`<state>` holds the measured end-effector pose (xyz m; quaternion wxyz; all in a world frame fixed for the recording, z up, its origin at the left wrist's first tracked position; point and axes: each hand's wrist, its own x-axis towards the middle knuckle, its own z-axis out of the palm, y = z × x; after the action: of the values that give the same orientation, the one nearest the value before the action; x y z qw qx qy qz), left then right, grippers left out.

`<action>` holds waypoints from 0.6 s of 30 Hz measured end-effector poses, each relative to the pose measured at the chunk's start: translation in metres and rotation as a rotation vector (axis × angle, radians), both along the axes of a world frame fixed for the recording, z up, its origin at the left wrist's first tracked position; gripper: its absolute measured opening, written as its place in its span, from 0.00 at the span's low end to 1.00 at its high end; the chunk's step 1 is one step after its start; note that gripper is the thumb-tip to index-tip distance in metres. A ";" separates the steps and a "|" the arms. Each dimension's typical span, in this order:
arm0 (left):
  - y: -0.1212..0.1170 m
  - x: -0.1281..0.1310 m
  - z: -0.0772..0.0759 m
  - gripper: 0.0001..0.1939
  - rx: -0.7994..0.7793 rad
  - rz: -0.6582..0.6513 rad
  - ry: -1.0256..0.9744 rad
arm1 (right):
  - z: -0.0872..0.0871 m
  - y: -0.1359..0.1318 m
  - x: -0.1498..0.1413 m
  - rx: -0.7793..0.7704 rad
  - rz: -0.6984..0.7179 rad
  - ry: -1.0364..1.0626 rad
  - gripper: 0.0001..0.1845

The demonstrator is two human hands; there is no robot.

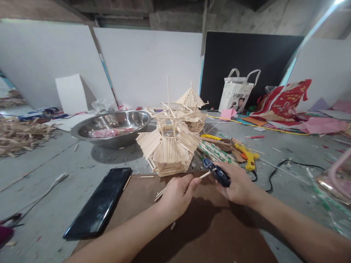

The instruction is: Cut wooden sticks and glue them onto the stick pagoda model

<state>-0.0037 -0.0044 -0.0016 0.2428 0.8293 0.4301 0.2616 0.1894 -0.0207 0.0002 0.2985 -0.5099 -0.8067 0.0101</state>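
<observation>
My left hand [177, 195] is closed, pinching a thin wooden stick [205, 174] between thumb and finger. The stick's far end reaches the jaws of dark blue cutting pliers [221, 176], whose handles lie in my closed right hand [238, 184]. Whether the jaws touch the stick I cannot tell. More stick ends [159, 194] poke out on the other side of my left hand. Just beyond the hands stands a pavilion model [171, 148] built of wooden sticks, with an upright stick rising from its open top frame. Below my left hand, a short stick piece [173, 225] lies on the brown board [208, 233].
A dark phone [100, 202] lies at the board's left edge. Behind are a metal basin [109, 140] and a second stick model [192, 104]. To the right lie a yellow glue gun [248, 157] and its black cable [287, 161]. Sticks are heaped [24, 131] far left.
</observation>
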 end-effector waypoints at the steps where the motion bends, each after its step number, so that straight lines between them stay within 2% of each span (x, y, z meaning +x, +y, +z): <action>1: 0.000 0.000 0.000 0.19 -0.001 0.000 0.005 | 0.000 0.000 0.000 -0.012 -0.003 0.000 0.18; 14: -0.006 0.003 0.001 0.19 -0.016 0.024 0.117 | -0.003 0.000 0.001 -0.090 0.004 -0.024 0.10; 18: -0.010 0.005 0.004 0.14 -0.079 -0.028 -0.025 | 0.000 -0.002 -0.002 -0.130 0.005 -0.020 0.11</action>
<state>0.0015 -0.0144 0.0027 0.2844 0.8217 0.4252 0.2514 0.1871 -0.0224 0.0006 0.2569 -0.5262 -0.8086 0.0582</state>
